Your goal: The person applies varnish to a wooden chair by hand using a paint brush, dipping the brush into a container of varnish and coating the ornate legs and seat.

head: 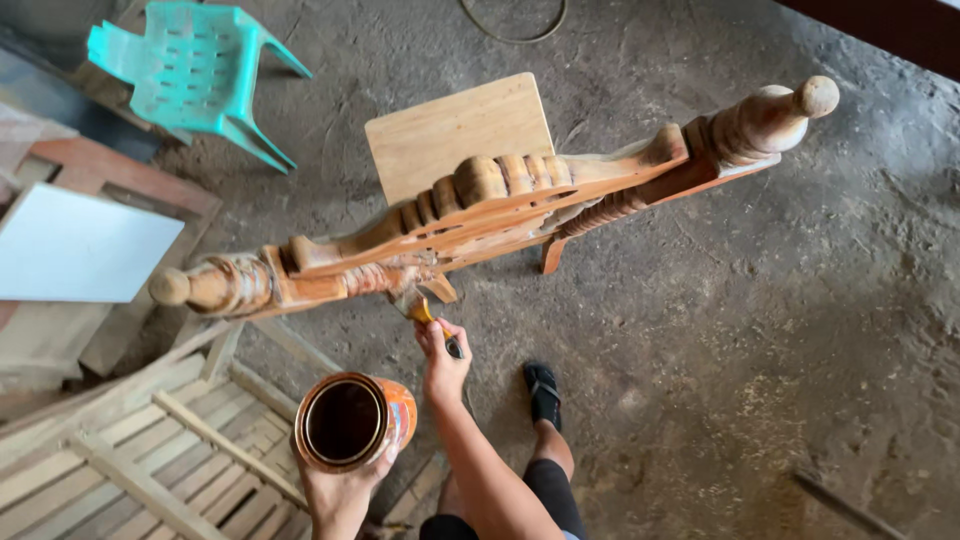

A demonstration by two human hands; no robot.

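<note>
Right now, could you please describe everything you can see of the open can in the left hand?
The can is a round metal tin with an orange-brown side and a coppery rim. Its lid is off, and it holds a dark, glossy liquid. It is tipped slightly so its mouth faces the camera. The left hand cups it from below, fingers on its lower right side. It hangs above slatted wooden frames, left of the right hand with the brush.
</note>
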